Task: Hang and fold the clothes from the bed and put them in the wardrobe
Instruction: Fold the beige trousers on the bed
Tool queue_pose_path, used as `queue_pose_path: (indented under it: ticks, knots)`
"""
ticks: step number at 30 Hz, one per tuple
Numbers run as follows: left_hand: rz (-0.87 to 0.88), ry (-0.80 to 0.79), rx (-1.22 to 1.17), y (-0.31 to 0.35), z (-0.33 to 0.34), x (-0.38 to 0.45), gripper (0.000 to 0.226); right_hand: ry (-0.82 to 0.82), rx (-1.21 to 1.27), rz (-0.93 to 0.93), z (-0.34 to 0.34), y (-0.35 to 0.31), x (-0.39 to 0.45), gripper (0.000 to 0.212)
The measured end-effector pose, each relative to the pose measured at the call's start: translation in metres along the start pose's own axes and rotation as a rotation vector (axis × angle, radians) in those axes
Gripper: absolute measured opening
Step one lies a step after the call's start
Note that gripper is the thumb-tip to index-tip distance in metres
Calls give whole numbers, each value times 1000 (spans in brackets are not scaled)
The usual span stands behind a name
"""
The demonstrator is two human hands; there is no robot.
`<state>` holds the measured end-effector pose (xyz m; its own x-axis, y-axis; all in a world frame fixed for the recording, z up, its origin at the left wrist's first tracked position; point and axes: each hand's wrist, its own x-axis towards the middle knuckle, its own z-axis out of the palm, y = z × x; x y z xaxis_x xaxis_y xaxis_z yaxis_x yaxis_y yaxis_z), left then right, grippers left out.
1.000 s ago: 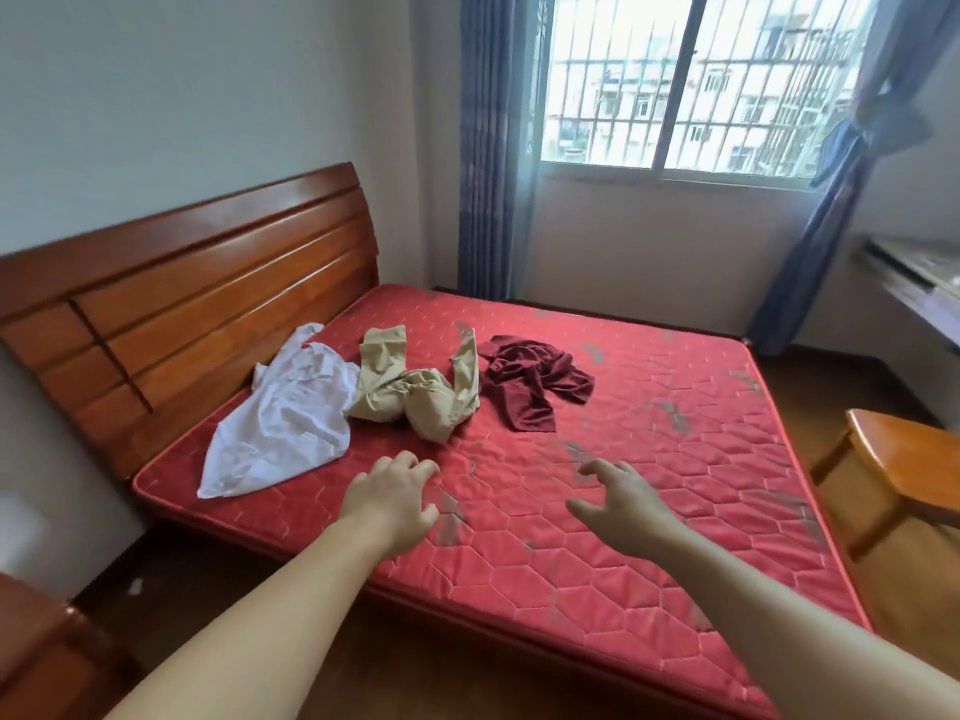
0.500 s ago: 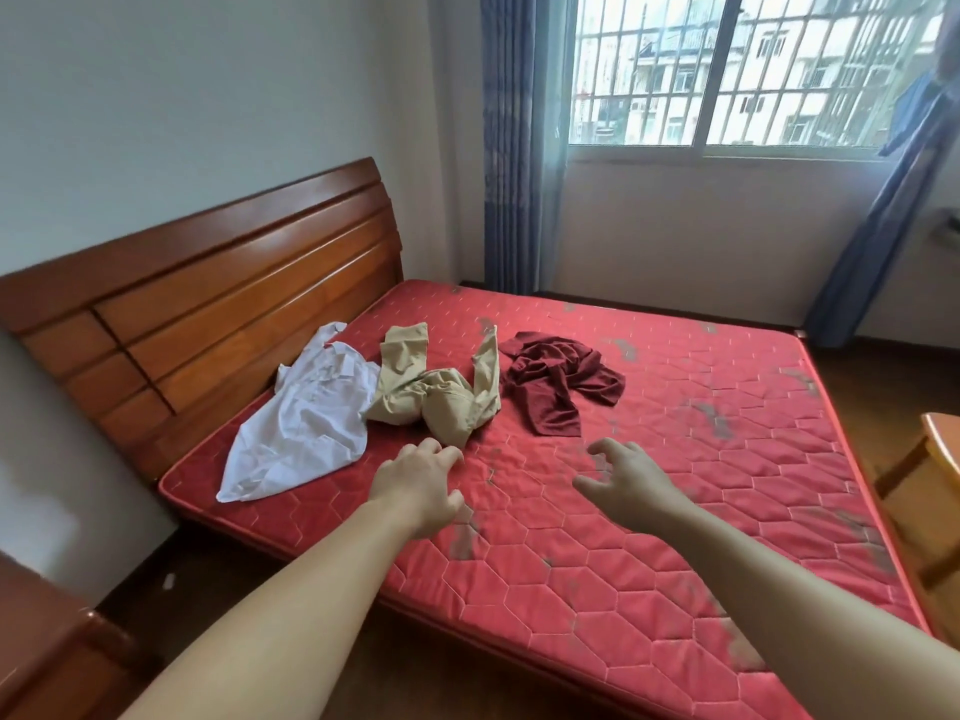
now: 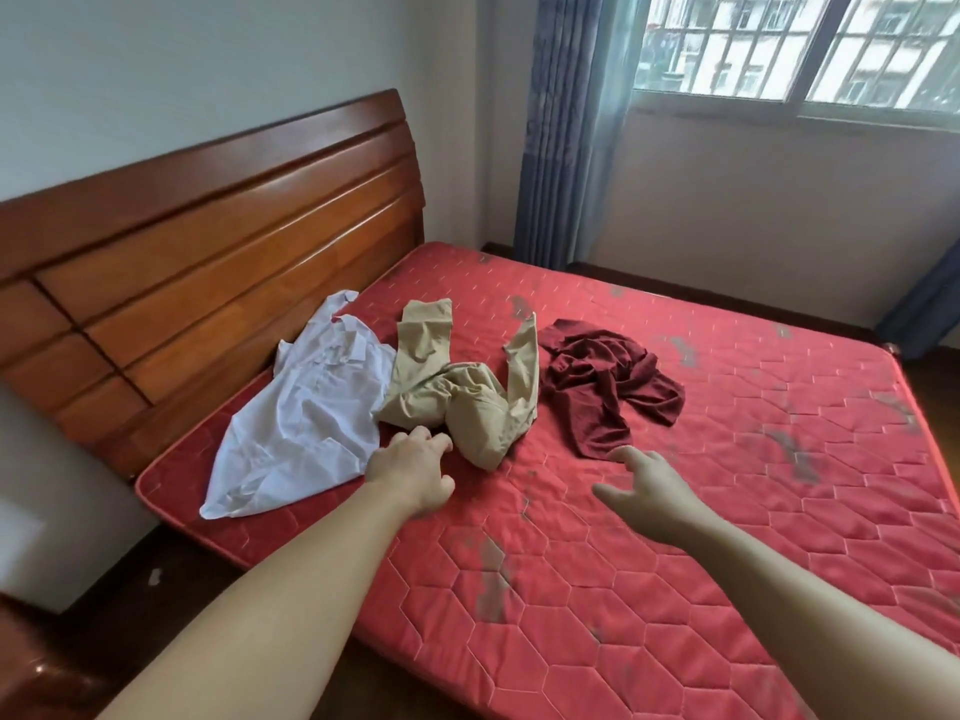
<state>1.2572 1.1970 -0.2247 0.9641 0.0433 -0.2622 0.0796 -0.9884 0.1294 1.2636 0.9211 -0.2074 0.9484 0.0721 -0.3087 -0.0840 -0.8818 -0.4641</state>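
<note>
Crumpled beige trousers (image 3: 462, 392) lie mid-mattress (image 3: 675, 563), white shirt (image 3: 306, 433) at 9 o'clock, maroon garment (image 3: 602, 387) at 3 o'clock. Left hand (image 3: 410, 472) and right hand (image 3: 649, 491) hover, fingers loosely spread, holding nothing.

Wooden headboard (image 3: 218, 283) runs along the left, against a plain white wall (image 3: 208, 65). Far right: window (image 3: 800, 44) with a barred grille, buildings visible outside. Blue curtain (image 3: 566, 127) hangs at its left edge, another blue curtain (image 3: 924, 304) at far right. Dark wood floor (image 3: 104, 615) near left, corner of some reddish wooden furniture (image 3: 31, 678) at the bottom-left edge.
</note>
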Motion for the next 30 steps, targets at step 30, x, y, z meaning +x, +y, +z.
queue_pose_path:
  ticks: [30]
  knots:
    - [79, -420, -148, -103, 170, 403, 48, -230, 670, 895, 278, -33, 462, 49]
